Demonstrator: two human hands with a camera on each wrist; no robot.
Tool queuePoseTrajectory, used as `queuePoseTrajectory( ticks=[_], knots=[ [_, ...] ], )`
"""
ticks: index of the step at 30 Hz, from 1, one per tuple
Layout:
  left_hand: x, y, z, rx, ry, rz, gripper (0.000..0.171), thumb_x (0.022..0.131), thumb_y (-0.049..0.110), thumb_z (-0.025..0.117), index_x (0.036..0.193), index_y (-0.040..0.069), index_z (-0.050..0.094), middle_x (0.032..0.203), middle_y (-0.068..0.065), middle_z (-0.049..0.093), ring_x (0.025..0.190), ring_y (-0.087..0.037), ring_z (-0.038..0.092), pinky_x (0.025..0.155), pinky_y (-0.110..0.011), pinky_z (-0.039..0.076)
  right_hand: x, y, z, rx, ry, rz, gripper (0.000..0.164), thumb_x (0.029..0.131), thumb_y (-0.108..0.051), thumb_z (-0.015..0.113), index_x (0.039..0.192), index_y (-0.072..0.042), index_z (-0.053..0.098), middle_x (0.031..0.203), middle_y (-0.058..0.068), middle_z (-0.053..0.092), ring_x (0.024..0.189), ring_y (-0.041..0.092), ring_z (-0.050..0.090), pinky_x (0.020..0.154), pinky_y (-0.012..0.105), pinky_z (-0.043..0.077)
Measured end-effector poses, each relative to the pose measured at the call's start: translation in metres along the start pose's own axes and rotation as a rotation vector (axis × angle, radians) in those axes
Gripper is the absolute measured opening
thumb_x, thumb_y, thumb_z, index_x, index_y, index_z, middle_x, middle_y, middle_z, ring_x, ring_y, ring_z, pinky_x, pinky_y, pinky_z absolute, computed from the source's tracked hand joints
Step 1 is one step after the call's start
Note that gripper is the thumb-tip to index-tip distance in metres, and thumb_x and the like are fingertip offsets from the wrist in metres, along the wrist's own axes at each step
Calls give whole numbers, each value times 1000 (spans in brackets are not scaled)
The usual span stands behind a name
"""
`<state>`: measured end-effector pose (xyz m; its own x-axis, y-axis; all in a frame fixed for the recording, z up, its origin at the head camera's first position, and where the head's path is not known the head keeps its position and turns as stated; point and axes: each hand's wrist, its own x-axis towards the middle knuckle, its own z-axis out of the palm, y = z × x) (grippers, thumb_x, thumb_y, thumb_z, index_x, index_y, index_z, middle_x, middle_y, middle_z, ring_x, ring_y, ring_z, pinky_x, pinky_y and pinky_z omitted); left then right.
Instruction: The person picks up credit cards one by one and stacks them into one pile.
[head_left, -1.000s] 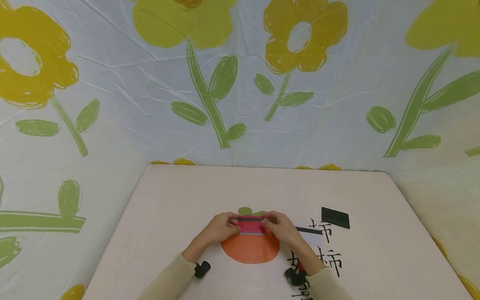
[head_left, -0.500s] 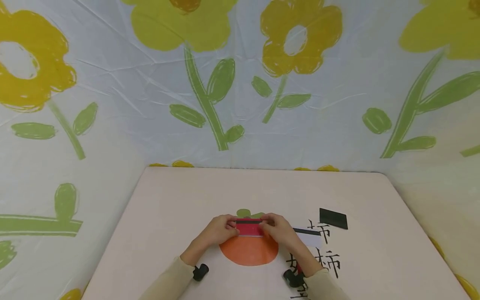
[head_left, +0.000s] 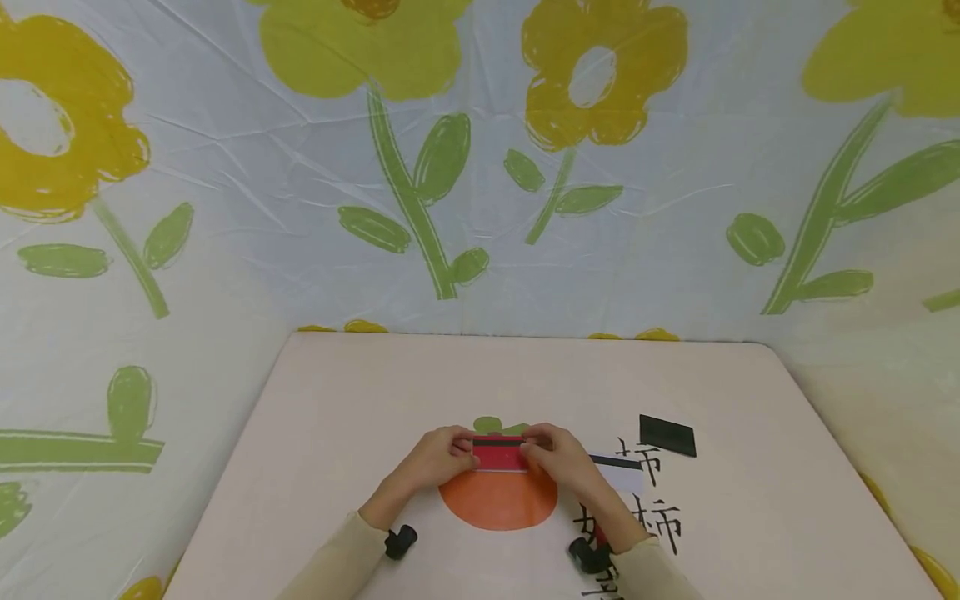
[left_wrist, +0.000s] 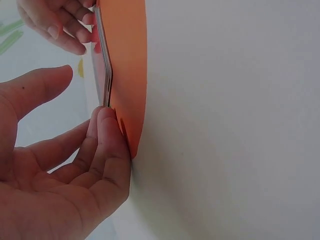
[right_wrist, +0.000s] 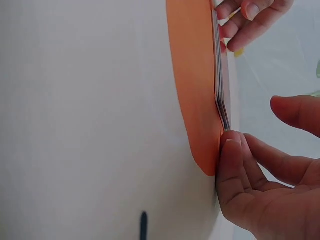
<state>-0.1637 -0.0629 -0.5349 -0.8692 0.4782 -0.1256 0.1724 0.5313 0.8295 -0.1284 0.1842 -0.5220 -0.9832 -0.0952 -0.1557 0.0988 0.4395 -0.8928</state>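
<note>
A small stack of cards (head_left: 497, 455) lies flat on the printed orange fruit (head_left: 498, 504); its top card is red with a dark stripe. In the left wrist view, several layered edges of the card stack (left_wrist: 105, 57) show. My left hand (head_left: 438, 456) touches the stack's left end with its fingertips (left_wrist: 107, 117), and the thumb stands apart from it. At the other end, my right hand (head_left: 562, 457) rests its fingertips (right_wrist: 231, 142) against the cards, thumb likewise raised away. The fingers of both hands are only slightly bent.
A white card (head_left: 618, 475) with a black stripe lies beside my right forearm. Farther right is a flat black card-like piece (head_left: 667, 436). Part of a red item (head_left: 602, 536) shows beside my right wrist. The pale tabletop (head_left: 360, 392) meets a flower-print curtain (head_left: 300, 208) behind.
Both hands stay at the ends of the card stack. Only a slight shift of the head view is visible.
</note>
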Motion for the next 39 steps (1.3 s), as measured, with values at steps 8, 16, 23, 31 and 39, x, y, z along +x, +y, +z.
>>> queuePoseTrajectory(
  ticks=[8,16,23,31,39],
  knots=[
    [1,5,-6,-13,33,2,47,89,21,73,126,-4,62,108,-6,67,97,-21,64,86,-39,53,-2,-6,-11,20,18,-7,29,96,-9,66,122,3,64,103,6,65,99,25,62,81,34,53],
    [20,24,-5,-10,55,34,46,90,23,72,128,-1,62,112,-10,66,98,-20,64,85,-39,53,-3,-4,-35,-52,74,-12,36,97,-15,66,129,1,61,107,7,66,103,27,63,87,40,54],
    [41,48,6,-43,20,58,46,90,18,72,131,0,61,117,-14,65,99,-21,65,84,-36,55,-7,5,-60,-48,84,-41,40,99,-18,65,133,2,58,116,13,64,108,31,61,83,34,53],
    [71,74,34,-8,-27,77,45,91,19,74,131,3,61,118,-11,66,99,-15,65,84,-29,53,-12,16,-93,-91,127,-10,43,99,-20,66,135,1,56,121,18,62,111,34,59,82,35,52],
    [101,91,63,45,-37,104,42,90,17,75,128,4,63,110,-5,67,93,-10,64,80,-22,51,-20,30,-126,-165,177,-20,46,99,-21,65,136,4,54,121,21,62,111,36,60,80,28,50]
  ],
)
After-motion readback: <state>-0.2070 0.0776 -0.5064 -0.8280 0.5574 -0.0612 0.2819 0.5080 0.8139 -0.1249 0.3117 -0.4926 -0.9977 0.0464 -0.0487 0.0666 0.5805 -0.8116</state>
